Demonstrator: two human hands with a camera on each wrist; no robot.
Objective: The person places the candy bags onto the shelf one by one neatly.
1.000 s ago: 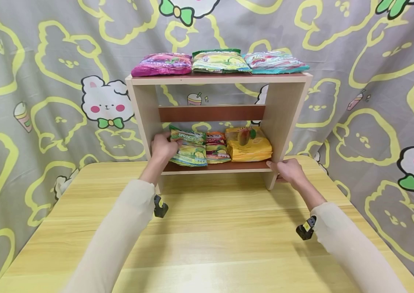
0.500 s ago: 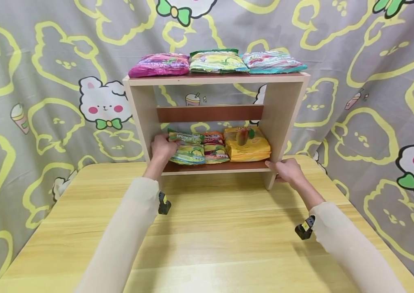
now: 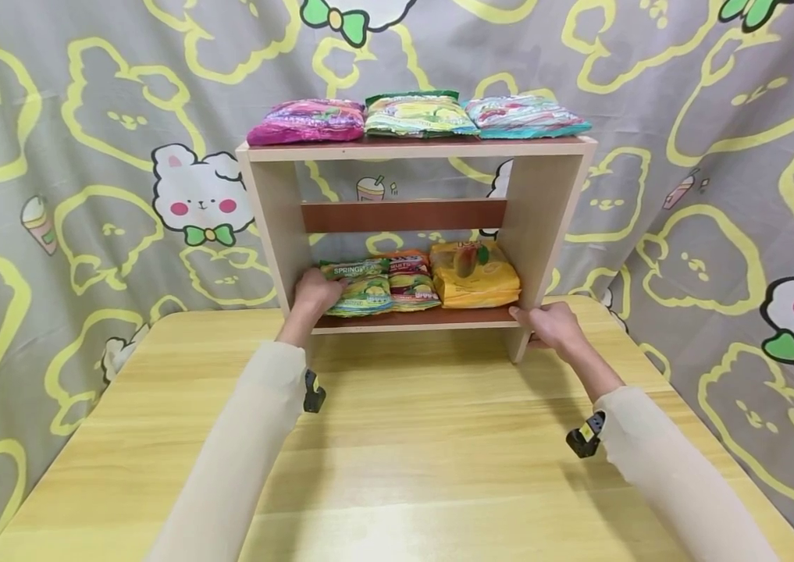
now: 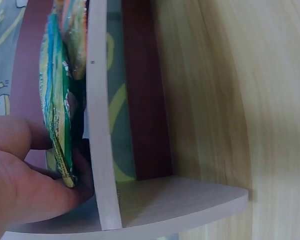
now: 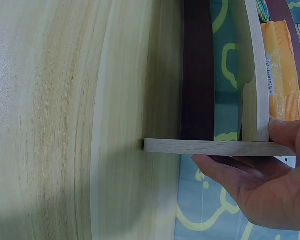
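My left hand (image 3: 317, 295) is at the left end of the lower shelf and grips a green candy bag (image 3: 360, 289) labelled "SPRING TEA". In the left wrist view, thumb and fingers lie on opposite faces of the green bag (image 4: 57, 100), near its end. My right hand (image 3: 553, 325) holds the lower right side of the wooden shelf unit (image 3: 544, 226); in the right wrist view, its thumb and fingers straddle the side panel (image 5: 215, 147). Beside the green bag lie a red-and-orange candy bag (image 3: 411, 281) and a yellow bag (image 3: 477, 285) with a mango picture.
On the unit's top board lie a purple bag (image 3: 308, 122), a green-and-yellow bag (image 3: 421, 115) and a teal-and-pink bag (image 3: 525, 117). The unit stands at the back of a light wooden table (image 3: 382, 453), before a patterned curtain (image 3: 108, 257).
The green bag's raised back end has come down, so it lies flatter on the lower shelf. My left hand has lowered slightly with it; my right hand stays on the unit.
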